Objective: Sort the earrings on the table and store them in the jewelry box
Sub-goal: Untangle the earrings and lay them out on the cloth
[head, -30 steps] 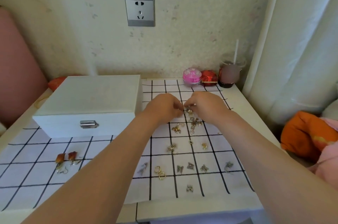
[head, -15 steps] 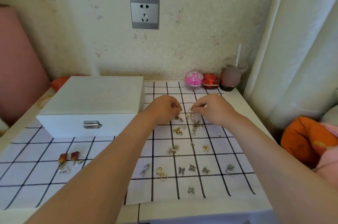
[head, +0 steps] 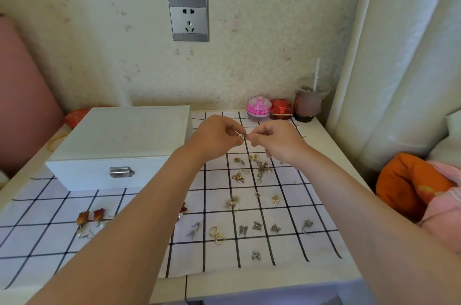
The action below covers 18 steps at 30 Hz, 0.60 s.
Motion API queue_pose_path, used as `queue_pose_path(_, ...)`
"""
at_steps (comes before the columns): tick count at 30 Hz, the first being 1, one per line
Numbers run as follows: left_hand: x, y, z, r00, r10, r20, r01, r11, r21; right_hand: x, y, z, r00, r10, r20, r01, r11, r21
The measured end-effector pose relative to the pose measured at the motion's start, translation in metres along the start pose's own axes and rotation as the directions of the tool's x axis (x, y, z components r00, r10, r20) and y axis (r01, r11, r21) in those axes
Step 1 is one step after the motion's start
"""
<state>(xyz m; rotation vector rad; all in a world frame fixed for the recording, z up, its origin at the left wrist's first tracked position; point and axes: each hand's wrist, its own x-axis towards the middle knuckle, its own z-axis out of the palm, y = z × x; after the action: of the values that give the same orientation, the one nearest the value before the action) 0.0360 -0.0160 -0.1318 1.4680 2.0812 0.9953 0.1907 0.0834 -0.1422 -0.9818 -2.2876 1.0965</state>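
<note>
Desk: A white desk (head: 324, 147) is set against a pale, speckled wall. Most of its top is covered by a white cloth (head: 289, 245) ruled with black squares.
Room: One grey socket (head: 188, 19) is mounted on the wall above the desk. A pale curtain (head: 404, 55) is hung past the right edge, with an orange bundle of fabric (head: 409, 185) below it. A pink padded surface (head: 22, 95) is seen past the left edge.
Jewelry box: One white jewelry box (head: 124, 135) is placed at the back left of the desk. Its lid is down, and one metal clasp (head: 121, 172) is fixed to its front face.
Back right corner: Three things are lined up here: one pink pot (head: 258, 107), one red pot (head: 281, 109) and one cup with a straw (head: 309, 105).
Left hand: The fingers of the left hand (head: 217, 137) are curled, and a small earring (head: 242, 135) is pinched at their tips.
Right hand: The same small earring is pinched by the curled fingers of the right hand (head: 277, 141).
Small earring: It is held clear of the cloth, above its back part, just right of the box.
Loose earrings: The loose earrings (head: 260, 168) are scattered over the right half of the cloth. The tangled group under the hands cannot be counted.
Counted pieces: Two red drop earrings (head: 91, 217) lie near the front left. Two gold hoops (head: 217, 235) lie touching each other. Three butterfly pieces (head: 257, 226) are set in a row toward the front edge.
</note>
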Motion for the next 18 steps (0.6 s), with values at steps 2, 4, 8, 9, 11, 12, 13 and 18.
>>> queue_pose_path(2,-0.001,0.000,-0.003,1.000,-0.018,-0.017,0.018,0.999,0.035,0.000,-0.001,0.002,0.998,-0.006,0.055,0.011,0.997,-0.082)
queue_pose_path(4,-0.002,0.001,-0.005,0.999,-0.026,-0.043,0.031,0.993,0.113,-0.002,-0.002,0.004,0.990,-0.015,0.138,0.052,0.962,-0.269)
queue_pose_path(8,0.000,0.002,-0.005,0.999,-0.027,-0.030,0.031,0.992,0.123,-0.009,-0.011,0.015,0.981,-0.007,0.192,0.099,0.874,-0.476)
queue_pose_path(9,0.001,0.002,-0.005,0.999,-0.028,-0.017,0.030,0.993,0.114,-0.009,-0.013,0.017,0.981,-0.015,0.192,0.111,0.857,-0.503)
queue_pose_path(11,0.000,0.000,-0.003,1.000,-0.030,-0.008,0.030,0.992,0.120,-0.007,-0.016,0.020,0.980,-0.023,0.200,0.129,0.834,-0.537)
queue_pose_path(12,0.001,-0.002,-0.002,0.999,-0.031,-0.008,0.032,0.993,0.116,-0.007,-0.016,0.021,0.978,-0.021,0.206,0.132,0.830,-0.542)
queue_pose_path(13,0.001,-0.003,-0.001,0.999,-0.034,-0.005,0.035,0.994,0.106,-0.007,-0.017,0.021,0.977,-0.022,0.212,0.136,0.828,-0.543)
queue_pose_path(18,-0.005,-0.002,0.000,1.000,-0.019,0.016,0.017,0.992,0.129,-0.011,-0.018,0.013,0.979,-0.054,0.198,0.140,0.881,-0.451)
